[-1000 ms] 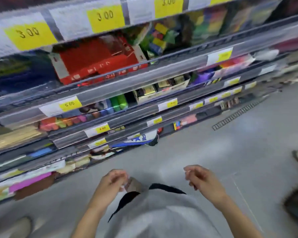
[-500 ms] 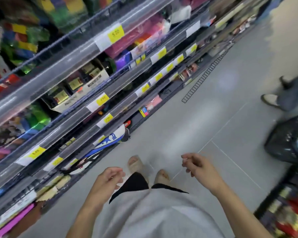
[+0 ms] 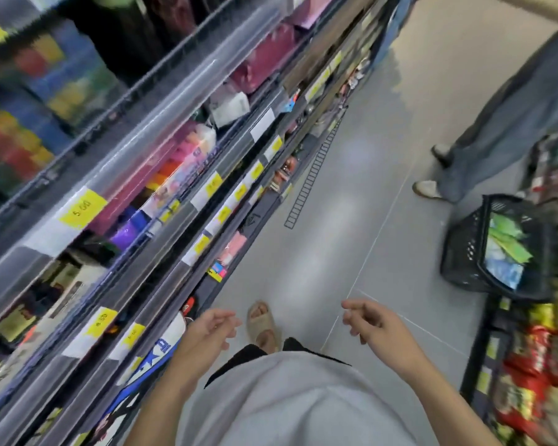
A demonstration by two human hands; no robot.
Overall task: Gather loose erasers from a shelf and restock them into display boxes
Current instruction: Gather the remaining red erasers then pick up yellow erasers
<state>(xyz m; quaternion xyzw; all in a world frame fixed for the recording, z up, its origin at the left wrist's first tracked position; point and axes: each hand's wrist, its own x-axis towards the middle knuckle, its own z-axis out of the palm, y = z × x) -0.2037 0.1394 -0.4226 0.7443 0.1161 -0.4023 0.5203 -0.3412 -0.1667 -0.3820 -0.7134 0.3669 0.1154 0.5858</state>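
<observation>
My left hand [image 3: 207,333] hangs in front of my waist with loosely curled fingers and holds nothing. At the same height, my right hand [image 3: 372,323] is also loosely curled and holds nothing. Both hands are over the grey aisle floor [image 3: 319,252], apart from the shelves. Tiered shelves [image 3: 161,194] with clear fronts and yellow price tags run along the left, packed with blurred colourful stationery. No erasers or display boxes can be made out in the blur.
Another person's legs [image 3: 484,149] in wide jeans stand at the upper right. A black mesh shopping basket [image 3: 493,249] with green packets sits beside a snack shelf [image 3: 529,365] on the right. A black ladder-like strip [image 3: 310,178] lies on the floor by the shelf base.
The view has swung right along the aisle, from facing the shelves to looking down it. The basket and the other person came into view. My hands stayed low, holding nothing.
</observation>
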